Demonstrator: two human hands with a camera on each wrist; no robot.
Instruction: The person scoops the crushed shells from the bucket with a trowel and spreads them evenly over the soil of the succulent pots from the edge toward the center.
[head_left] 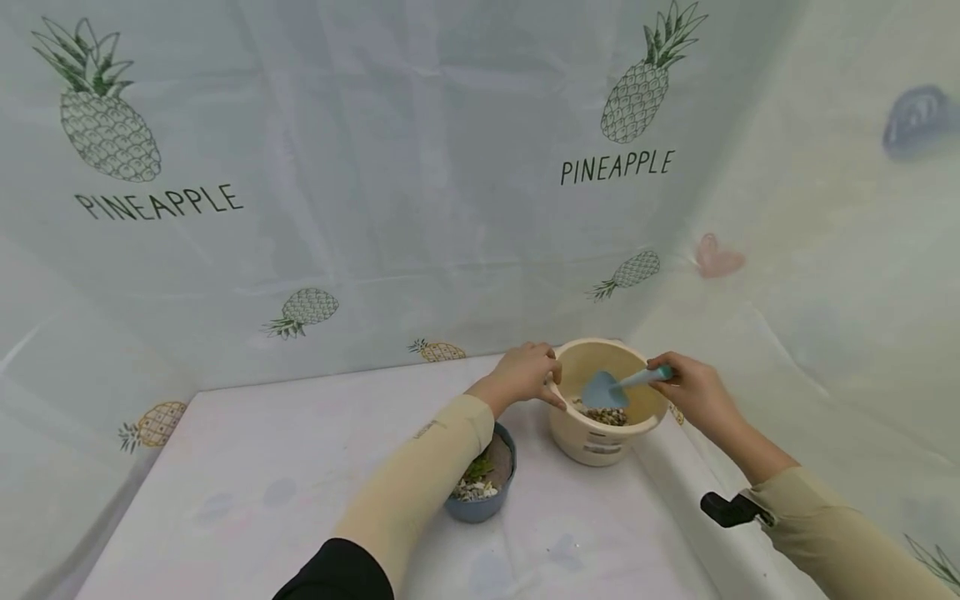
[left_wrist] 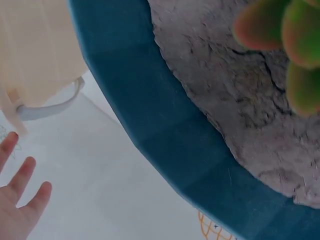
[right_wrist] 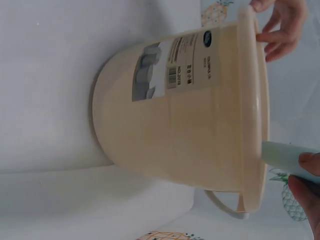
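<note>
A cream plastic bucket [head_left: 600, 442] stands near the table's back right corner, with pebbles [head_left: 606, 415] at its bottom. My left hand [head_left: 525, 375] holds the bucket's left rim, thumb and fingers at the edge. My right hand [head_left: 697, 396] grips the pale handle of a small blue trowel [head_left: 603, 390] at the right rim. The trowel's blade is inside the bucket, over the pebbles. Under my left forearm sits a blue plant pot [head_left: 480, 508] with a succulent [left_wrist: 305, 35], grey-brown soil [left_wrist: 215, 100] and pale stones, partly hidden by the sleeve.
A white cloth covers the table [head_left: 262, 467]. Pineapple-printed sheeting [head_left: 420, 167] hangs behind it and at the sides. The bucket's grey carrying handle [right_wrist: 225, 207] hangs at its rim, and a printed label [right_wrist: 170, 67] is on its side.
</note>
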